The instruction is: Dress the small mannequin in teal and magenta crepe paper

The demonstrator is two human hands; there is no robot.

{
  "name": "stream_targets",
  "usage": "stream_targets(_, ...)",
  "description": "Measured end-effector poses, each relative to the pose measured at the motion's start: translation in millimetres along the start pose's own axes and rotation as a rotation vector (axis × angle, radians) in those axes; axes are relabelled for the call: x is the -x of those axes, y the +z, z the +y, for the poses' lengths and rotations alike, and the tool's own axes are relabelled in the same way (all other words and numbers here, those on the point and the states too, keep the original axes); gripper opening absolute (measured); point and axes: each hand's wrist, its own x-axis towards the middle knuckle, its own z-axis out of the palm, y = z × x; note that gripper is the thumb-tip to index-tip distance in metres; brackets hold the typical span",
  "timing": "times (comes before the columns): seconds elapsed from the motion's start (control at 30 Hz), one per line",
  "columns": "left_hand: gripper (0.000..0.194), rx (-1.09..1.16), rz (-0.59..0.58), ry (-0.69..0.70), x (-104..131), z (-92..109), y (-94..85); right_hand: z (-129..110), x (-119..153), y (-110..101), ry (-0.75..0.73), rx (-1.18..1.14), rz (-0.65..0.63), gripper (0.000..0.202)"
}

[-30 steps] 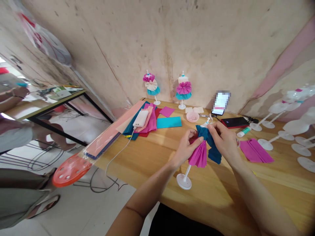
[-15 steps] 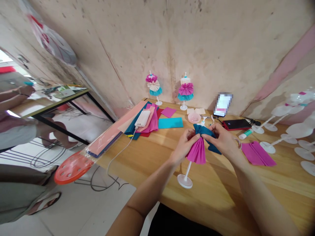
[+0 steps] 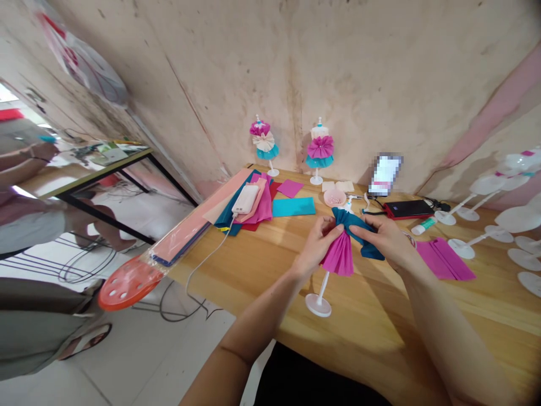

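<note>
A small white stand [image 3: 318, 304] on the wooden table carries a pleated magenta paper skirt [image 3: 339, 256]. Dark teal paper [image 3: 369, 239] lies across the form above the skirt. My left hand [image 3: 316, 242] pinches the teal paper at the waist, thumb in front. On the other side my right hand [image 3: 386, 239] has its thumb and fingers closed on the same teal paper, whose loose end hangs below the fingers. The stand's white top shows just above the paper.
Behind stand two dressed forms [image 3: 265, 141] [image 3: 320, 149], a pink bead bowl [image 3: 335, 197] and a phone [image 3: 385, 175]. Coloured paper and a white power bank [image 3: 245, 201] lie left. A glue stick [image 3: 424, 225], magenta paper [image 3: 447, 259] and bare white stands [image 3: 461, 248] are right.
My right hand has moved slightly right, and the teal paper between my hands looks more drawn out. The view has shifted a little.
</note>
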Motion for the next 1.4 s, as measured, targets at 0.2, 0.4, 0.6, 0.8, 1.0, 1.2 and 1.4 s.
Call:
stream_targets(0.2, 0.025, -0.022, -0.001, 0.003, -1.7, -3.2, 0.1, 4.3, -3.1, 1.1, 0.045, -0.059, -0.003, 0.041)
stream_targets(0.4, 0.027, -0.032, 0.002, 0.002, -2.0, -5.9, -1.1, 5.8, -6.3, 2.7, -0.026, 0.051, 0.036, 0.037)
stream_targets(0.6, 0.027, -0.047, -0.005, 0.011, -0.8, -5.2, -1.2, 3.9, -7.3, 0.1, -0.15, 0.332, 0.104, 0.03)
stream_targets(0.8, 0.025, -0.028, -0.011, 0.017, 0.5, -3.7, 1.2, 3.8, -7.9, 0.0, -0.229, 0.469, 0.126, 0.029)
stream_targets(1.0, 0.024, -0.031, -0.029, 0.029, 1.0, -4.7, 1.6, 3.3, -5.2, 3.3, -0.288, 0.549, 0.176, 0.023)
stream_targets(1.2, 0.023, -0.062, -0.028, 0.074, 1.1, -7.2, 2.8, 5.6, -4.1, 8.7, -0.275, 0.698, 0.273, 0.023)
stream_targets(1.4, 0.025, -0.136, -0.051, 0.106, 1.6, -4.9, 3.1, 4.9, -5.5, 6.3, -0.229, 0.582, 0.308, 0.028)
